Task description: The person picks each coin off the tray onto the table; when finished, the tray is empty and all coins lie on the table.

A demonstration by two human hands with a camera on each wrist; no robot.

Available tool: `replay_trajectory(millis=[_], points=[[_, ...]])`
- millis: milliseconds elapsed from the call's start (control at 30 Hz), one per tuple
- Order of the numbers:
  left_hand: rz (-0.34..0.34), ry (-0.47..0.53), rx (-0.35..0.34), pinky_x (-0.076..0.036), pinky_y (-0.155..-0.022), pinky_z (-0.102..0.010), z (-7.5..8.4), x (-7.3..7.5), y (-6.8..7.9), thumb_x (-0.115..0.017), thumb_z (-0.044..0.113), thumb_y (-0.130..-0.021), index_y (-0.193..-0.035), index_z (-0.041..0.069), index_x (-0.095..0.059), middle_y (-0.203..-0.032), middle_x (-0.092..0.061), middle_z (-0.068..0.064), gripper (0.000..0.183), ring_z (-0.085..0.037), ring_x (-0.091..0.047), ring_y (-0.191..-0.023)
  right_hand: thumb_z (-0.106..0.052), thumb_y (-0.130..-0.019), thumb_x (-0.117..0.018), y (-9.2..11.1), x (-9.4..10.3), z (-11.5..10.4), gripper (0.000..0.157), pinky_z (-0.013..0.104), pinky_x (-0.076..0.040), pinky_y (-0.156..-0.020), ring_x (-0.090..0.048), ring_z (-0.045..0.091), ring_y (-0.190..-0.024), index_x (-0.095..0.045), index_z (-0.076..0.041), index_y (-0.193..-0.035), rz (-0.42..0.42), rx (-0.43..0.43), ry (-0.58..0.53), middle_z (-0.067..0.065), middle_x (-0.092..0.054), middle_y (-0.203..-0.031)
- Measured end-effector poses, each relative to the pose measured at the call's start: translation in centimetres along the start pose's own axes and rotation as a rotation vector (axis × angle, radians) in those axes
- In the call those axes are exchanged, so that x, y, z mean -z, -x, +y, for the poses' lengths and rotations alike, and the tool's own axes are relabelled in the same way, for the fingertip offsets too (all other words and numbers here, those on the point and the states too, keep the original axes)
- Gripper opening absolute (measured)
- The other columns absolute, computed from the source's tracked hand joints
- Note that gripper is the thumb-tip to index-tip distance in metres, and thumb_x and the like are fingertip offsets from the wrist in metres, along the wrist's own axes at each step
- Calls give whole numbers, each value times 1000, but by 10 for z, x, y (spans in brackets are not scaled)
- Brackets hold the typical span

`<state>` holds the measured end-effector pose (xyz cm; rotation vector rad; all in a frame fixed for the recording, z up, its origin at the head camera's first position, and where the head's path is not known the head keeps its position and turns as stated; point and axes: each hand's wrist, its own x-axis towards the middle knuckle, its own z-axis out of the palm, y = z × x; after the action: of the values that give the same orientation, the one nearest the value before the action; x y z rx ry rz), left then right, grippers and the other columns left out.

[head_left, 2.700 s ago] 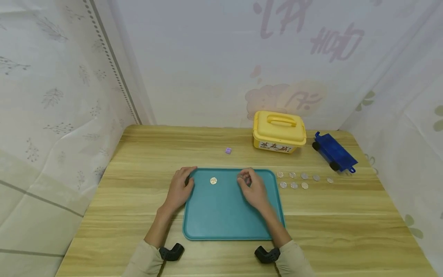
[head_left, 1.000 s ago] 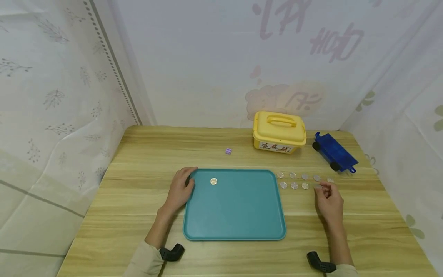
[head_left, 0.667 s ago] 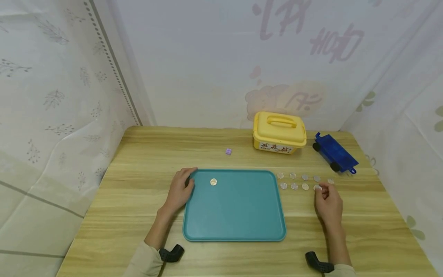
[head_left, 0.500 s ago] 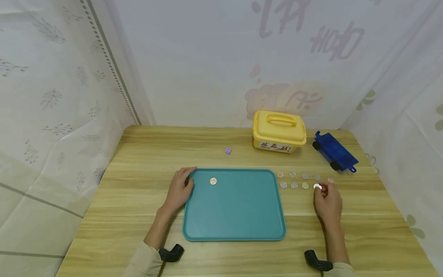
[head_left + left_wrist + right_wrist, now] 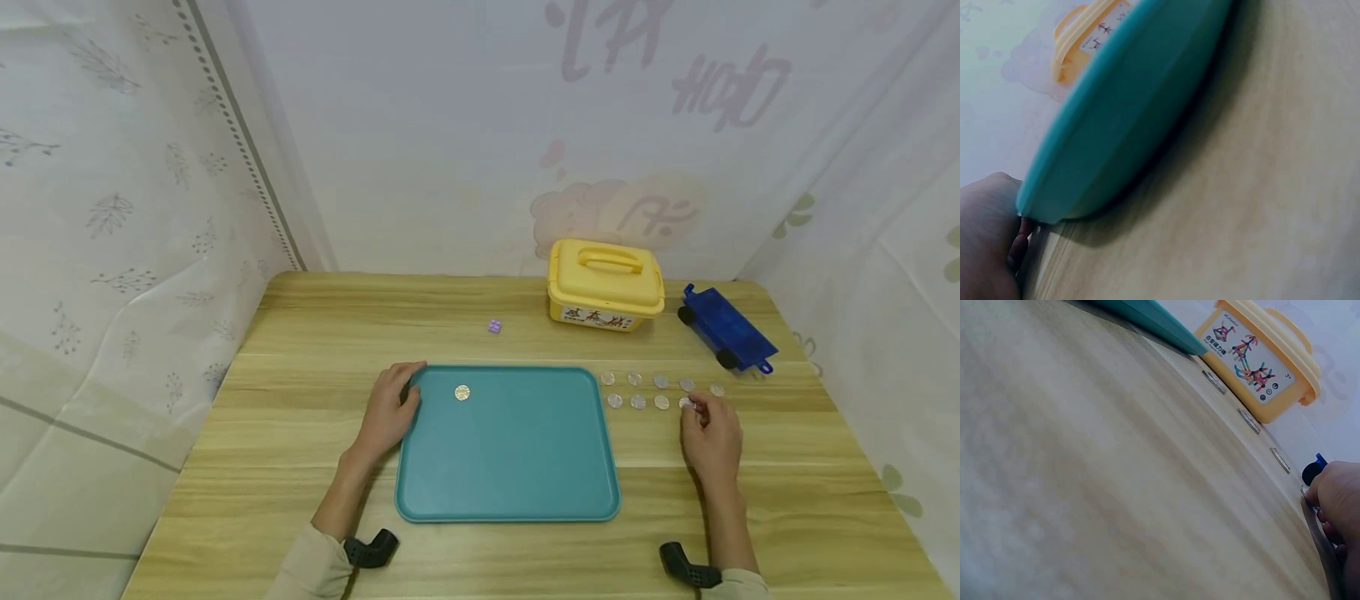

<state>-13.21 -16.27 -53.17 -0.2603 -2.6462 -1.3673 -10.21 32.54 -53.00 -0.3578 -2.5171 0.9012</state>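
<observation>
In the head view my left hand [image 5: 387,412] rests against the upper left corner of a teal tray [image 5: 510,467], fingertips at its rim. The left wrist view has that hand [image 5: 988,234] beside the tray wall [image 5: 1116,106]. One gold-toned coin [image 5: 462,392] lies inside the tray. Right of it, silvery coins [image 5: 637,402] form two rows on the table. At the right end of the near row, my right hand [image 5: 714,437] pinches a coin [image 5: 686,402] at the tabletop, its right part hidden by the fingertips. Its other fingers are curled.
A lidded yellow box [image 5: 606,286] stands at the back, behind the coin rows. To its right is a blue toy trailer [image 5: 726,327] with black wheels. A small purple brick [image 5: 495,327] lies behind the tray on the wooden table [image 5: 337,325].
My right hand has gone from above the tray to the right end of the near coin row. The coin at its fingertips has shifted slightly and shines less. My left hand stays put.
</observation>
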Motion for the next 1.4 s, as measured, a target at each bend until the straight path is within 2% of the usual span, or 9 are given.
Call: replay_trajectory(millis=[200, 300, 533, 667, 900, 1067, 1200, 1400], points=[[4, 5, 2, -40, -105, -51, 0, 0, 0, -54, 3, -97, -137, 6, -59, -133, -60, -13, 40, -33, -51, -123, -7, -95, -59, 2, -1, 1, 24, 42, -32, -77, -50, 32, -89, -69, 6, -113, -8, -11, 8, 23, -58, -100], [7, 3, 0, -41, -104, -51, 0, 0, 0, -55, 3, -97, -136, 6, -60, -133, -60, -14, 40, -33, -51, -123, -8, -96, -58, 2, -1, 1, 25, 40, -33, -77, -50, 29, -89, -69, 5, -115, -11, -26, 6, 22, -58, -101], [0, 8, 7, -42, -103, -49, 3, -1, 0, -55, 3, -97, -136, 5, -59, -134, -60, -13, 40, -31, -52, -123, -10, -97, -60, 3, 1, 0, 25, 22, -36, -75, -44, -1, -83, -68, 2, -117, 0, -78, -28, 17, -62, -106], [0, 6, 6, -41, -104, -50, 4, 0, 1, -55, 3, -97, -137, 5, -59, -134, -60, -14, 40, -32, -51, -123, -13, -97, -61, 3, 1, 0, 24, 14, -34, -73, -39, -10, -80, -67, 2, -116, 10, -101, -51, 14, -61, -104], [4, 8, 1, -41, -103, -48, 4, 0, 1, -54, 3, -97, -136, 5, -59, -133, -60, -13, 39, -31, -52, -121, -16, -97, -63, 4, 2, -3, 26, 10, -33, -71, -40, -9, -78, -66, 2, -114, 36, -119, -92, 12, -59, -101], [10, 6, -5, -42, -101, -49, 5, 1, 1, -55, 2, -97, -136, 4, -60, -133, -61, -14, 40, -32, -52, -119, -12, -95, -64, 5, 0, -5, 23, 7, -33, -70, -41, -9, -77, -66, 3, -112, 72, -117, -134, 6, -56, -97], [10, 8, -7, -42, -103, -50, 5, 1, 1, -55, 2, -96, -136, 4, -59, -133, -61, -14, 40, -32, -52, -121, -4, -93, -64, 4, -2, -11, 19, 8, -33, -71, -42, -7, -78, -66, 6, -108, 97, -66, -169, 1, -54, -92], [9, 16, -2, -42, -103, -49, 4, 0, 1, -55, 2, -97, -136, 5, -60, -133, -60, -13, 40, -31, -52, -121, -1, -92, -60, 5, -2, -29, 20, 8, -33, -73, -43, -6, -79, -66, 9, -108, 60, -3, -212, 9, -57, -90]])
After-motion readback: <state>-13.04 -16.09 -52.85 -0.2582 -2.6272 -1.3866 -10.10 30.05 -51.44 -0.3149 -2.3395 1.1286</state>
